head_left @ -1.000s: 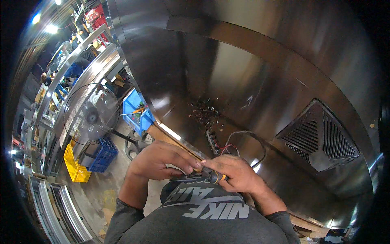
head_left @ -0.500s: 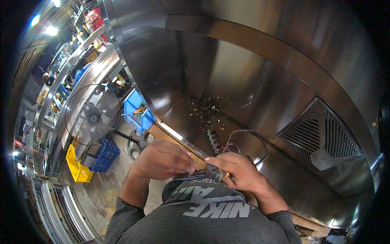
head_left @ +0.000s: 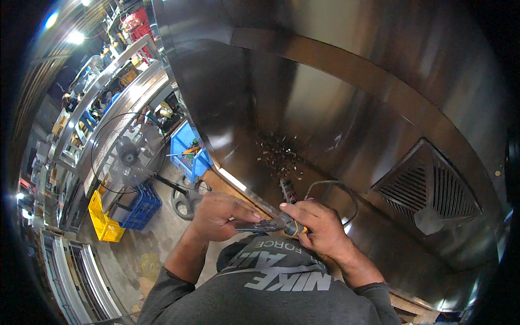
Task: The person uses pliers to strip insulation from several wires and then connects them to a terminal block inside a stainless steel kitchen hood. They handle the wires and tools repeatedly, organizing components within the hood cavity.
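Observation:
My right hand (head_left: 320,228) is closed around pliers (head_left: 285,222) with a dark metal head and yellow-and-black handles. The pliers' head points left, toward my other hand. My left hand (head_left: 223,215) pinches a dark, narrow strip (head_left: 254,226), whose exact kind I cannot make out. That strip's right end meets the pliers' jaws in front of my chest. Just beyond my hands, a small wired block (head_left: 287,190) lies inside the large shiny metal housing, with wires partly hidden by my right hand.
Small loose pieces (head_left: 279,154) are scattered in the metal housing (head_left: 227,97). A black cable (head_left: 355,197) loops there, left of a slotted vent (head_left: 428,187). To the left stand a pedestal fan (head_left: 129,151), a blue bin (head_left: 186,154) of tools, and yellow (head_left: 105,219) and blue (head_left: 142,208) crates.
My left hand has turned and shifted slightly right, so the dark strip shows more. The pliers' head has tilted toward it. The view has shifted a little.

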The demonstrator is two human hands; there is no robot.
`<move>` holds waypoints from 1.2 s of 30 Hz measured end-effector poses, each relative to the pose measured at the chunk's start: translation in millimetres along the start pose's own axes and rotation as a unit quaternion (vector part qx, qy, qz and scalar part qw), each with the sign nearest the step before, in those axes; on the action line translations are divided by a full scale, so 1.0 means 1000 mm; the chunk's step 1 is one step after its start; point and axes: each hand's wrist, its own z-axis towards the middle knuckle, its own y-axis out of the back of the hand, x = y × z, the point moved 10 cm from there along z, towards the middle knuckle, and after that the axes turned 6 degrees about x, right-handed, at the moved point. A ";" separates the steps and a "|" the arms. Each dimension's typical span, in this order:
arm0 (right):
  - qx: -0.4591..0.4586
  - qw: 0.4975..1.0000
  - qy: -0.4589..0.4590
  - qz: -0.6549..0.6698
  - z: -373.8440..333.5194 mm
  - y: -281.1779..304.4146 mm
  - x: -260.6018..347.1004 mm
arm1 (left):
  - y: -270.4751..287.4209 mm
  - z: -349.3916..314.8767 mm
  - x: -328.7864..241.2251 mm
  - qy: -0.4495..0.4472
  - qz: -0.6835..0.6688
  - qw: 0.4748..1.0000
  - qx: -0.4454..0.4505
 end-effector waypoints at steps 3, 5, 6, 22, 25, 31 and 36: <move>0.024 0.999 -0.020 0.029 0.006 -0.004 -0.002 | 0.000 -0.004 -0.003 0.027 -0.024 0.999 0.001; 0.030 0.998 0.012 0.059 0.013 -0.009 -0.001 | 0.004 -0.005 -0.001 0.024 -0.047 0.999 0.014; 0.026 0.996 0.043 0.078 0.012 -0.011 -0.003 | 0.003 -0.004 0.004 0.010 -0.062 0.998 0.030; 0.060 0.970 -0.080 -0.221 0.013 -0.053 -0.040 | -0.022 -0.072 0.127 0.413 -0.238 0.878 -0.047; 0.082 0.964 -0.088 -0.235 0.011 -0.064 -0.046 | -0.026 -0.079 0.132 0.422 -0.246 0.871 -0.043; 0.107 0.956 -0.115 -0.247 0.011 -0.083 -0.058 | -0.047 -0.102 0.162 0.429 -0.322 0.841 -0.076; 0.054 0.957 -0.065 -0.278 0.011 -0.096 -0.059 | -0.067 -0.130 0.187 0.514 -0.407 0.744 -0.130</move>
